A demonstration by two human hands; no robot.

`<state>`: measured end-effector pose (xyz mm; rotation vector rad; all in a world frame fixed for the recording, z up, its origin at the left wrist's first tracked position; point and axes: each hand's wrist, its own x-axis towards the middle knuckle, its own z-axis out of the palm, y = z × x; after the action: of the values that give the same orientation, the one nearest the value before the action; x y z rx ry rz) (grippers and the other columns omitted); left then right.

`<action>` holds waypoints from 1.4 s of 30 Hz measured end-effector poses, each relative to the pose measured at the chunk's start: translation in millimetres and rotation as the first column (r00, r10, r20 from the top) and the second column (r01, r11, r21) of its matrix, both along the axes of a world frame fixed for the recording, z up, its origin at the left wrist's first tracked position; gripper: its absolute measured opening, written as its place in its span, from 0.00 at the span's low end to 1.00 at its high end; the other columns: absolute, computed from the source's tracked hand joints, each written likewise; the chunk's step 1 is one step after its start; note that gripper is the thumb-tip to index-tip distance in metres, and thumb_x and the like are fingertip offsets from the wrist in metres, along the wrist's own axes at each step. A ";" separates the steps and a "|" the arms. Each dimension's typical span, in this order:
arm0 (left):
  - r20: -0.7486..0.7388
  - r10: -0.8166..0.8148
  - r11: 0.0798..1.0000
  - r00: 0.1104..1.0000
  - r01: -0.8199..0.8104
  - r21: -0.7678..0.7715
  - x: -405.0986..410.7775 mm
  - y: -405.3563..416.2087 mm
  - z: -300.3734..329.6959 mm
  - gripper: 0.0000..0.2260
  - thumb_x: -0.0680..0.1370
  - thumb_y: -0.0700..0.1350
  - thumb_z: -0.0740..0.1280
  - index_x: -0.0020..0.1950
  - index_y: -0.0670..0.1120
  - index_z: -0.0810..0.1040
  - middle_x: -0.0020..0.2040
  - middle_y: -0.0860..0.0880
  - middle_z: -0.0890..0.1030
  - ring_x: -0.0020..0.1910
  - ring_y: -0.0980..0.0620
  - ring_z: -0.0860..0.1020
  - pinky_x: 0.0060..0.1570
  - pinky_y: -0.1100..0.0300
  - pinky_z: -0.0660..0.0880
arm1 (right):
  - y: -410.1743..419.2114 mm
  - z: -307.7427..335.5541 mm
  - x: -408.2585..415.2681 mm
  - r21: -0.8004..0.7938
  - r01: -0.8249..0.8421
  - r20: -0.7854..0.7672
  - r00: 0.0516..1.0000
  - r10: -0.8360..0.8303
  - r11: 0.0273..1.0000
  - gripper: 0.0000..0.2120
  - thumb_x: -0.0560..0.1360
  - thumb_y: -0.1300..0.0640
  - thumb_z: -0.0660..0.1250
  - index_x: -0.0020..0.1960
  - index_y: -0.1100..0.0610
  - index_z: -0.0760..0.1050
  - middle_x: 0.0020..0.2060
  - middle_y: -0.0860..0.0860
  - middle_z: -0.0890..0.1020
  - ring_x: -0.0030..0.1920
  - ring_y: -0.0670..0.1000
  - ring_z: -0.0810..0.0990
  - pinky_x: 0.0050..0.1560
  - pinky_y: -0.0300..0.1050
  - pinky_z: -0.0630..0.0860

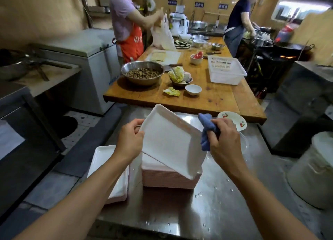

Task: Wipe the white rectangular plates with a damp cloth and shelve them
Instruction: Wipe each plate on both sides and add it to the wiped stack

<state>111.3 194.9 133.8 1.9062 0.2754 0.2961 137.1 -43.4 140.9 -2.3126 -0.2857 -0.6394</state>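
Wiping step in hand. The left hand [130, 140] gripped the left edge of one white plate [169, 140], fingers curled round the rim, holding it tilted with its far corner raised and its near right corner resting on or just above the stack of plates [167, 176] on the steel table [234, 194]. The right hand [226, 140] was closed round a bunched blue cloth [207, 131], which hung at the plate's right rim; whether the cloth actually touched the rim could not be told. The plate's face showed a faint wet sheen, so it was judged to be partly wiped at most. A second, lower pile of plates [104, 160] lay on the table just left of the stack, probably the finished ones, though this was only a guess. Water drops were scattered over the near part of the table. A small patterned dish [234, 120] sat beyond the right hand, near the wooden table [216, 99] further off. No shelf was identifiable in view. Next move, as judged: draw the cloth across the plate's face and rims while the left hand keeps it steady, then set it on the left pile. Many plates remained in the stack, so the task was judged far from done.
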 end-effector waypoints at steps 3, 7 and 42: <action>0.060 -0.052 0.998 0.997 0.051 0.034 -5.2 0.9 18.3 0.11 0.79 0.38 0.62 0.58 0.50 0.75 0.47 0.53 0.80 0.45 0.60 0.79 0.37 0.66 0.76 | 20.9 32.2 6.4 -0.044 -0.065 -0.013 0.998 0.064 0.997 0.05 0.75 0.62 0.64 0.50 0.60 0.76 0.47 0.51 0.73 0.50 0.50 0.69 0.50 0.41 0.63; 0.082 -0.074 0.997 0.994 0.075 -0.009 -11.9 3.2 37.6 0.11 0.79 0.39 0.63 0.55 0.54 0.76 0.45 0.57 0.80 0.44 0.58 0.79 0.37 0.60 0.79 | 37.3 45.6 -0.9 -0.030 -0.236 -0.268 0.938 0.219 0.971 0.03 0.79 0.56 0.60 0.52 0.51 0.67 0.38 0.40 0.71 0.39 0.38 0.70 0.39 0.30 0.64; -0.317 -0.423 0.819 0.849 0.209 -0.534 -24.8 -21.9 60.6 0.23 0.80 0.60 0.53 0.65 0.46 0.70 0.60 0.43 0.80 0.58 0.45 0.79 0.65 0.45 0.65 | -7.9 41.2 -21.2 -0.004 -0.277 0.604 0.765 0.223 0.961 0.10 0.81 0.50 0.57 0.47 0.56 0.64 0.47 0.55 0.74 0.47 0.50 0.74 0.54 0.46 0.73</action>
<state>86.5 173.1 194.4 1.4590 0.2729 -0.4041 115.9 -51.3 182.1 -1.8780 -0.8329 -1.2115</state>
